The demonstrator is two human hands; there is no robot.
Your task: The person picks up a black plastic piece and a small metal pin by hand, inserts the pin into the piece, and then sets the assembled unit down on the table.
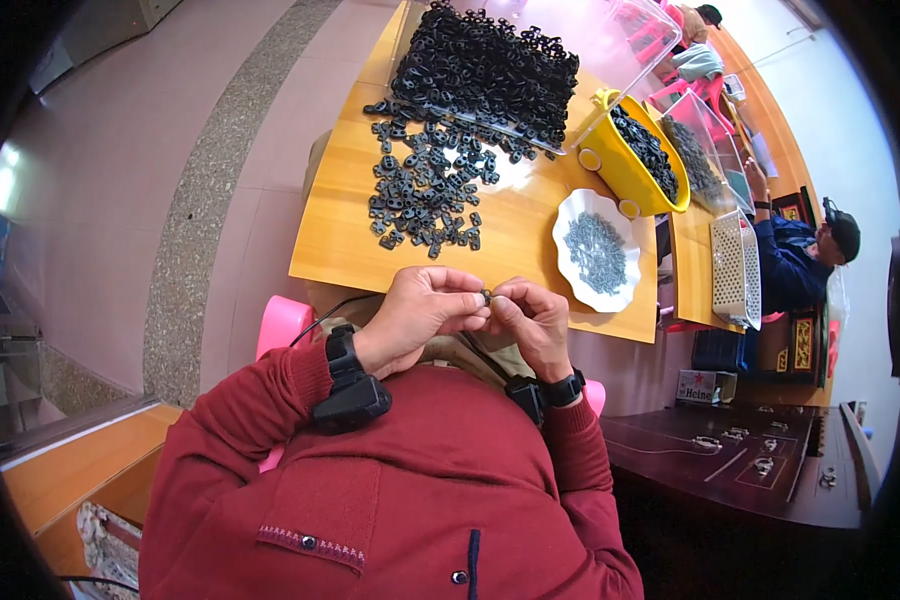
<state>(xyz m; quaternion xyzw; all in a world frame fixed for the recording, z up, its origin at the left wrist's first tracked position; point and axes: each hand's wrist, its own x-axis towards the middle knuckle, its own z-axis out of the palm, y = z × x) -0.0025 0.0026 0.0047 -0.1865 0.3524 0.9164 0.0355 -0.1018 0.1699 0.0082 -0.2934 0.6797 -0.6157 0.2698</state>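
In front of my body, my left hand (415,318) and my right hand (533,322) meet at the fingertips near the table's front edge. Both pinch one small black plastic piece (486,297), mostly covered by the fingers. Beyond my hands, many similar black pieces with holes (425,190) lie loose on the wooden table (340,235). Behind them a clear tray holds a large heap of black pieces (485,75). To the right of my right hand stands a white scalloped bowl (620,298) of tiny grey metal bits (596,252), too small to make out.
A yellow tub (620,170) with wheel shapes, full of black pieces, stands behind the bowl. Farther right are a clear bin (705,150), a white perforated basket (735,262) and a person in dark blue (795,260). Pink seat parts (282,322) show beside me.
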